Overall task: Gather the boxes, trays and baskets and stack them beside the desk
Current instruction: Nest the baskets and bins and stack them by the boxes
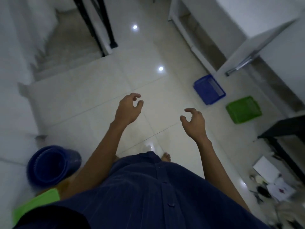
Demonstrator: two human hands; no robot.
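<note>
- Pale glossy tiled floor (92,100): carries every container in sight; no finished stack to be seen anywhere on it.
- Black-framed counter (283,129) at three to four o'clock: probably the desk meant; nothing piled against it yet.
- Round dark-blue ribbed plastic basket (49,166) at eight o'clock, just beside the left elbow: mouth turned up towards the camera, blurred, apparently on its own.
- Flat bright-green plastic piece (36,204) at seven o'clock: half hidden by the shirt; tray or basket, cannot tell which.
- Blue rectangular plastic tray (208,90) at two o'clock: on the floor, near the wall, with nothing on top of it.
- Green rectangular slatted plastic basket (243,109) at three o'clock: just beside the blue tray, apart from it, near the counter's corner.
- Judged from this: gathering partly under way at best, four containers in two separate spots, stacking itself left to do.
- Left grip (127,109) and right grip (194,123), held out over bare floor: fingers loosely curled, both holding nothing, well short of the tray at two o'clock.
- White papers and small clutter (267,169) at four o'clock: a reddish mark on one sheet; no brand, label or legible writing anywhere.
</note>
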